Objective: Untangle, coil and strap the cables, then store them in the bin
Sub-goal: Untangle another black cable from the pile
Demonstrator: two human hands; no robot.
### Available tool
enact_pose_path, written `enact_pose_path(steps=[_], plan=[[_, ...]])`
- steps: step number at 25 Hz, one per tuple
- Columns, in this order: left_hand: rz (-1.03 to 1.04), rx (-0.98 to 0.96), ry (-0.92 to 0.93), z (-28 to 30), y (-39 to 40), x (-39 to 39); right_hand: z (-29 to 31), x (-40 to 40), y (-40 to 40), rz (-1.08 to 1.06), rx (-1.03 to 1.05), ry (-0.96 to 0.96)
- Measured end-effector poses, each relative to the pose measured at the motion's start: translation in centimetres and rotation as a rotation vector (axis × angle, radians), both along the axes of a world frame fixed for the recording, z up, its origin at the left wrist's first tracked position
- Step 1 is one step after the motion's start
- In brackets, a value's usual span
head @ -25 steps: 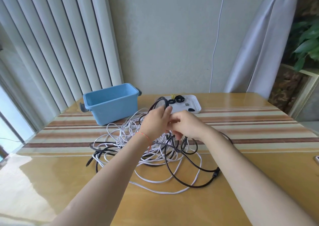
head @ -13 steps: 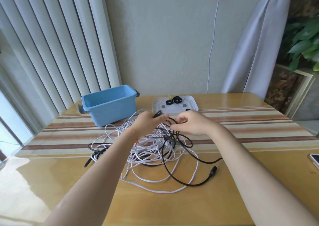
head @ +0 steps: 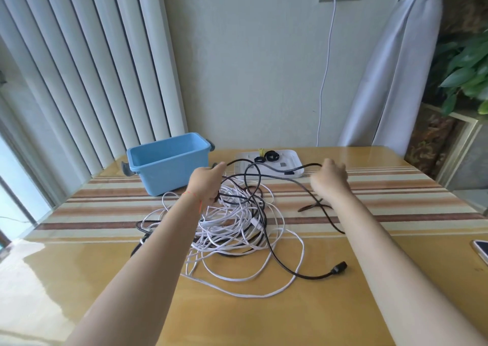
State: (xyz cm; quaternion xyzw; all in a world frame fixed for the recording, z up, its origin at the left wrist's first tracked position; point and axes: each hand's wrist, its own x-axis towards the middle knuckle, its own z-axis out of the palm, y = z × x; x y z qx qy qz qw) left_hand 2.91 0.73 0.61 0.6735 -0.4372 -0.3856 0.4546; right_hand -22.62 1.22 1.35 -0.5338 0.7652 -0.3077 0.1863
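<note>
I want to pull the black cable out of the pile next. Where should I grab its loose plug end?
Pinch the black cable just behind its plug, coming from above on the near right. That end lies flat on the table, outside the white cable tangle.

No readable text, labels or numbers anywhere.

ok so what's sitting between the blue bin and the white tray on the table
In the head view, the left hand and the black cable it holds lie between the blue bin and the white tray; otherwise bare table.
</note>
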Motion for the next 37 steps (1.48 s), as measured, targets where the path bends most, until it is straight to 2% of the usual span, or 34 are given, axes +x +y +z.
enact_pose_path(steps=[2,3,5,6,7,9,11,14,17,19,22,25,28,30,31,34,35,37], plan=[[-0.08,0.012,-0.047,0.6,0.1,-1.3,1.4,2.0,1.4,0.287,-0.026,0.175],[-0.096,0.007,-0.071,0.9,0.3,-1.8,2.2,2.8,2.1,0.444,-0.011,0.171],[-0.134,-0.006,-0.072,1.5,0.7,-2.5,3.2,4.0,3.0,0.692,0.143,-0.007],[-0.18,-0.01,-0.027,1.8,1.2,-2.7,3.2,4.7,3.3,0.722,0.165,-0.076],[-0.249,-0.016,0.034,2.1,1.6,-2.9,3.0,5.3,3.1,0.69,0.105,-0.089],[-0.405,-0.016,0.121,3.0,2.6,-3.1,2.1,6.2,2.2,0.537,-0.146,-0.053],[-0.496,-0.001,0.219,3.5,3.0,-2.8,1.4,6.6,1.5,0.447,-0.35,-0.104],[-0.511,0.017,0.489,2.8,2.5,-1.9,1.3,6.1,1.2,0.539,-0.273,-0.262],[-0.426,-0.031,0.845,1.0,2.0,-0.9,1.5,5.3,1.3,0.672,-0.066,-0.256],[-0.35,-0.083,1.056,0.4,1.6,-0.2,1.3,4.3,1.2,0.679,0.023,-0.221],[-0.197,-0.205,1.22,0.2,1.2,1.4,0.8,1.9,-0.1,0.57,0.06,-0.031],[-0.038,-0.305,1.354,0.4,0.8,2.9,0.2,-0.1,-1.9,0.287,-0.119,-0.018],[0.018,-0.303,1.334,0.4,0.4,3.4,-0.4,0.0,-2.3,0.226,-0.25,-0.299],[-0.077,-0.242,1.25,0.2,0.6,2.9,-1.0,0.7,-2.4,0.24,-0.262,-0.336],[-0.138,-0.204,1.223,0.1,0.8,2.4,-1.1,1.0,-2.4,0.249,-0.253,-0.228],[-0.293,-0.14,1.099,0.4,1.4,1.1,-0.6,2.3,-1.7,0.38,-0.101,0.252],[-0.318,-0.138,1.033,0.6,1.5,0.6,-0.2,2.8,-1.2,0.462,-0.034,0.328],[-0.323,-0.154,0.918,1.0,1.6,-0.4,0.8,4.1,0.0,0.613,0.073,0.362]])
